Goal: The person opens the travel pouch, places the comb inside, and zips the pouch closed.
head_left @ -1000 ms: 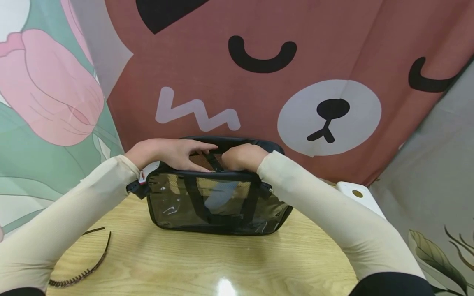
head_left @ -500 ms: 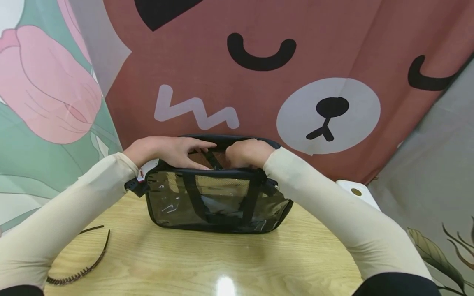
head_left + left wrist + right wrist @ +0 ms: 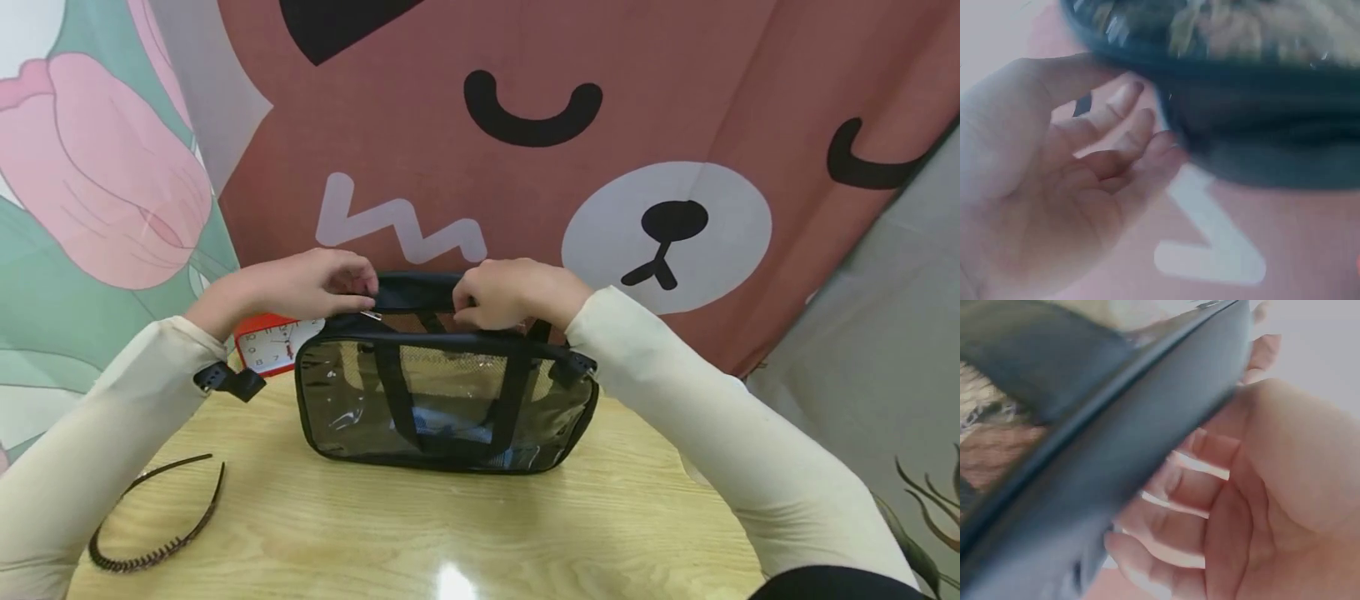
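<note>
A see-through bag (image 3: 352, 417) with black edging and black straps stands on the table, its top unzipped. Through its front panel a blue item (image 3: 450, 425) shows low inside. My left hand (image 3: 311, 283) is at the bag's top left corner, fingers loosely bent, close to a zipper pull (image 3: 372, 315). In the left wrist view the thumb lies along the black edge (image 3: 1241, 125) and the palm holds nothing. Over the opening's right half is my right hand (image 3: 517, 292), fingers loosely bent; in the right wrist view they spread behind the black rim (image 3: 1116, 450).
A red alarm clock (image 3: 281, 346) stands behind the bag's left end, partly covered by it. A dark headband (image 3: 150, 554) lies on the wooden table (image 3: 337, 533) at the front left. Behind hangs a bear-print curtain (image 3: 405, 117).
Both hands have come up out of the bag's opening and spread apart, left hand leftward, right hand rightward. The clock has come into sight, and a blue item now shows low in the bag.
</note>
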The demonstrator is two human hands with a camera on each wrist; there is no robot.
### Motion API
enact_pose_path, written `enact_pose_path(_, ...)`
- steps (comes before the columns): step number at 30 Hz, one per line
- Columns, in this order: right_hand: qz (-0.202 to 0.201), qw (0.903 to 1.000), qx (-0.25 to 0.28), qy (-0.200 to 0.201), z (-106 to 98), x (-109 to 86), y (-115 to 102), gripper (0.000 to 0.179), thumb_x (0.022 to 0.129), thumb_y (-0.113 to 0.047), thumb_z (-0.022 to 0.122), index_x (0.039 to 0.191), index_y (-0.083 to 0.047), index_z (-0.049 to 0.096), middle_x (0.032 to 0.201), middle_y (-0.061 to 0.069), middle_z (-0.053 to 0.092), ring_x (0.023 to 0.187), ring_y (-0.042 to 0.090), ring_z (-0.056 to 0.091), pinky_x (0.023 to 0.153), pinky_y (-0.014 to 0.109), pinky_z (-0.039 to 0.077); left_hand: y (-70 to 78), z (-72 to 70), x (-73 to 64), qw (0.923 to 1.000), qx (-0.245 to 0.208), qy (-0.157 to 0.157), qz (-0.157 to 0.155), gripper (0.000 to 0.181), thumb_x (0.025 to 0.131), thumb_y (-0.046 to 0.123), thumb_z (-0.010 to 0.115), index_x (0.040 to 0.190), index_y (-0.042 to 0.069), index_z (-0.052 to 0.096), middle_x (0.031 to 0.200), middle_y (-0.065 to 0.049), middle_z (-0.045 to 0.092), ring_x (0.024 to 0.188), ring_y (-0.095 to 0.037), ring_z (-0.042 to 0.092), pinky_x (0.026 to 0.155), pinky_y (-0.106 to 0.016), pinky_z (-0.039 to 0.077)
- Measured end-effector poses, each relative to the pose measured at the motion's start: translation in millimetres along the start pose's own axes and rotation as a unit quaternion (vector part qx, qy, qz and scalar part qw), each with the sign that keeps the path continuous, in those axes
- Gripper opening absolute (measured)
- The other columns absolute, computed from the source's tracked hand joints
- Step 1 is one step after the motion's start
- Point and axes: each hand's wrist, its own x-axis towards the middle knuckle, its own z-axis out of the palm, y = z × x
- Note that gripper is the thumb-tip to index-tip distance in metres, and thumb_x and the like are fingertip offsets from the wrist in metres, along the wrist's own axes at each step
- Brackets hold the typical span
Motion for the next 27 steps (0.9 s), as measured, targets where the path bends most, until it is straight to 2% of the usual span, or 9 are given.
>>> enact_pose_path(2, -0.028, 0.9996, -0.002, 0.002, -5, 1.2, -4, 0.025, 0.108, -0.037, 0.052, 0.117, -0.025, 0.071, 0.098, -0.003, 0.069, 0.069, 0.014, 0.060, 0.076, 0.035, 0.048, -5.2, -5.3, -9.6, 0.9997, -0.003, 0.001, -0.025, 0.013, 0.100, 0.018, 0.069, 0.110, 0.012, 0.064, 0.099, -0.002, 0.069, 0.088, -0.014, 0.064, 0.081, -0.033, 0.054)
enact_pose_path(6, -0.070, 0.9974, 0.012, -0.012, -10, 12.0, -13, 0.026, 0.109, -0.035, 0.051, 0.122, -0.024, 0.070, 0.086, -0.004, 0.068, 0.063, 0.013, 0.058, 0.078, 0.035, 0.051, -13.3, -7.2, -18.9, 0.9980, -0.007, -0.029, -0.056, 0.018, 0.098, 0.020, 0.072, 0.111, 0.010, 0.065, 0.099, -0.002, 0.072, 0.091, -0.013, 0.067, 0.078, -0.030, 0.053)
enact_pose_path(10, -0.089, 0.9952, 0.027, -0.031, -9, 26.7, -18, 0.033, 0.109, -0.037, 0.049, 0.138, -0.026, 0.062, 0.084, -0.003, 0.067, 0.064, 0.012, 0.059, 0.084, 0.037, 0.054, -16.8, -1.2, -13.0, 0.9972, -0.011, -0.055, -0.049, 0.021, 0.098, 0.024, 0.072, 0.111, 0.010, 0.067, 0.102, -0.001, 0.074, 0.095, -0.013, 0.068, 0.079, -0.030, 0.053)
enact_pose_path(13, -0.084, 0.9948, 0.031, -0.050, -7, 37.9, -19, 0.041, 0.110, -0.040, 0.046, 0.147, -0.026, 0.053, 0.101, -0.006, 0.068, 0.072, 0.011, 0.060, 0.088, 0.036, 0.053, -16.8, 3.2, -5.7, 0.9979, -0.003, -0.055, -0.035, 0.018, 0.098, 0.027, 0.072, 0.104, 0.012, 0.066, 0.095, 0.001, 0.073, 0.088, -0.013, 0.066, 0.077, -0.031, 0.053)
enact_pose_path(15, -0.073, 0.9945, 0.035, -0.066, -6, 44.5, -20, 0.044, 0.110, -0.041, 0.043, 0.151, -0.025, 0.049, 0.108, -0.007, 0.065, 0.075, 0.011, 0.059, 0.086, 0.036, 0.052, -16.2, 5.3, -1.4, 0.9982, 0.003, -0.054, -0.025, 0.016, 0.099, 0.028, 0.071, 0.100, 0.013, 0.065, 0.090, 0.001, 0.070, 0.082, -0.013, 0.063, 0.074, -0.030, 0.051)
enact_pose_path(17, -0.062, 0.9938, 0.042, -0.082, -6, 49.3, -21, 0.044, 0.111, -0.041, 0.041, 0.151, -0.024, 0.048, 0.104, -0.005, 0.063, 0.071, 0.014, 0.056, 0.079, 0.035, 0.052, -15.9, 7.5, 2.3, 0.9983, 0.007, -0.055, -0.015, 0.016, 0.100, 0.028, 0.069, 0.097, 0.013, 0.064, 0.086, 0.002, 0.068, 0.078, -0.013, 0.059, 0.071, -0.030, 0.050)
enact_pose_path(22, -0.070, 0.9925, 0.052, -0.086, -5, 55.4, -25, 0.033, 0.111, -0.041, 0.041, 0.132, -0.022, 0.059, 0.080, -0.002, 0.055, 0.062, 0.014, 0.052, 0.067, 0.034, 0.050, -15.2, 10.9, 5.3, 0.9986, 0.022, -0.049, -0.001, 0.015, 0.102, 0.025, 0.066, 0.092, 0.014, 0.063, 0.079, 0.003, 0.064, 0.071, -0.012, 0.056, 0.069, -0.030, 0.047)
enact_pose_path(24, -0.075, 0.9940, 0.048, -0.063, -4, 57.1, -27, 0.028, 0.110, -0.040, 0.045, 0.116, -0.020, 0.063, 0.076, -0.002, 0.057, 0.059, 0.013, 0.052, 0.063, 0.032, 0.050, -14.2, 11.3, 4.7, 0.9986, 0.032, -0.042, 0.002, 0.015, 0.103, 0.024, 0.064, 0.091, 0.014, 0.062, 0.078, 0.003, 0.062, 0.070, -0.012, 0.055, 0.068, -0.031, 0.047)
enact_pose_path(27, -0.063, 0.9966, 0.035, -0.039, -3, 60.2, -30, 0.034, 0.108, -0.040, 0.050, 0.086, -0.018, 0.062, 0.069, -0.002, 0.058, 0.053, 0.011, 0.052, 0.056, 0.029, 0.049, -12.9, 12.2, 4.0, 0.9985, 0.042, -0.033, 0.007, 0.017, 0.105, 0.024, 0.061, 0.090, 0.015, 0.061, 0.077, 0.002, 0.059, 0.067, -0.012, 0.053, 0.069, -0.032, 0.046)
